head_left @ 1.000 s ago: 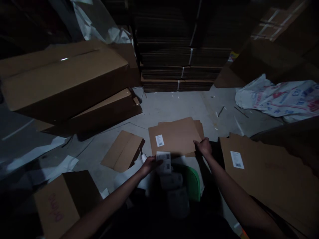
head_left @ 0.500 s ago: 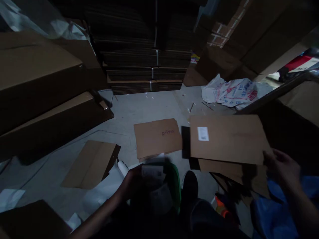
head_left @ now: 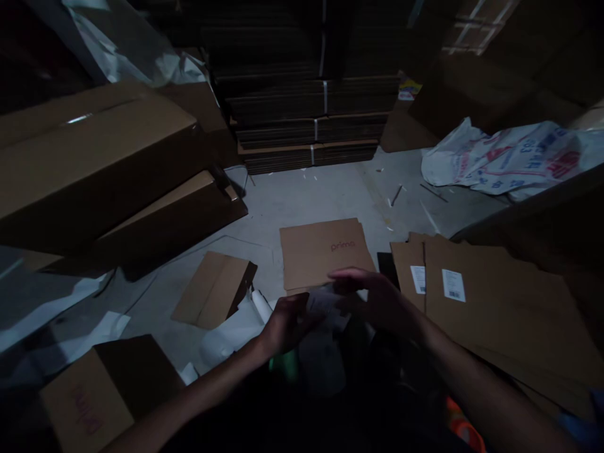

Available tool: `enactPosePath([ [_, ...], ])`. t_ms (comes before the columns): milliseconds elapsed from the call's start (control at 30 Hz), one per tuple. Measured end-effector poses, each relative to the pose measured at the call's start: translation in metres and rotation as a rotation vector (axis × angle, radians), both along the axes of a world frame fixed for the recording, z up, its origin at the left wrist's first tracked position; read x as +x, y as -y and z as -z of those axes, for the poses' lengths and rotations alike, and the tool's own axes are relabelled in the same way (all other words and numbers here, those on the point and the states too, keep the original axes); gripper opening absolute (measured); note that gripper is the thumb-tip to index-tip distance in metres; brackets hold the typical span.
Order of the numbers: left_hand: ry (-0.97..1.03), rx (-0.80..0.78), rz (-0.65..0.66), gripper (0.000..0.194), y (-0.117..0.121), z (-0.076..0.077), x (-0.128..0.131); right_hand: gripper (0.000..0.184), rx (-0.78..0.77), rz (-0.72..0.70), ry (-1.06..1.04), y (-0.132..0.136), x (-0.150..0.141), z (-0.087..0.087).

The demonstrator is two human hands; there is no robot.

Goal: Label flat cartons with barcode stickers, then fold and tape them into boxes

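My left hand [head_left: 289,324] pinches the edge of a strip of white printed labels [head_left: 325,305] hanging low in front of my body. Over the right side of that strip, my right hand [head_left: 372,299] reaches in with fingers apart; dimness blurs its fingertips. Just beyond both hands, flattened cardboard cartons [head_left: 325,251] marked "prima" lie stacked on the floor. To the right are several flat cartons overlapping, and a labelled carton [head_left: 504,302] lies on top with a white sticker near its left end. Under the labels, part of a green container [head_left: 284,365] shows.
Bundled flat cardboard [head_left: 302,132] rises at the back. Large boxes [head_left: 117,138] stand on the left, with a small carton [head_left: 212,289] and white sheeting [head_left: 221,340] nearer. A printed white sack [head_left: 509,160] lies back right. Something orange [head_left: 465,428] shows at lower right.
My right hand has let go of the labelled carton, which now lies on the right pile, and moved left to the labels. The view has shifted slightly left.
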State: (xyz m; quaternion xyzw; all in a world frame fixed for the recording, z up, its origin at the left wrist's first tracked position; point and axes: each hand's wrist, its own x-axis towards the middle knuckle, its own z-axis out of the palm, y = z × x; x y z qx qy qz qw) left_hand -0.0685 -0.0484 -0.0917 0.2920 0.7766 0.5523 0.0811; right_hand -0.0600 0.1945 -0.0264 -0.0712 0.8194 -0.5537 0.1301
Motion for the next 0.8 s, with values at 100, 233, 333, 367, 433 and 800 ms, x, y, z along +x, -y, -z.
enactPosePath([
  [100, 0.155, 0.006, -0.04, 0.02, 0.005, 0.017, 0.0, 0.019, 0.068, -0.034, 0.065, 0.017, -0.009, 0.022],
  [233, 0.346, 0.012, -0.144, 0.036, 0.01, 0.029, -0.004, 0.019, 0.092, -0.036, 0.088, 0.029, -0.013, 0.043],
  [333, 0.382, -0.116, -0.233, 0.029, 0.016, 0.036, -0.004, 0.012, 0.286, -0.075, -0.03, 0.037, -0.016, 0.048],
  [367, 0.371, -0.125, -0.239, 0.029, 0.018, 0.038, -0.003, 0.011, 0.355, -0.103, -0.085, 0.04, -0.018, 0.048],
  [433, 0.336, -0.091, -0.227, 0.026, 0.021, 0.043, -0.001, 0.014, 0.456, -0.197, -0.175, 0.044, -0.023, 0.045],
  [800, 0.347, -0.021, -0.245, 0.033, 0.04, 0.047, 0.0, 0.017, 0.541, -0.329, -0.184, 0.075, -0.047, 0.064],
])
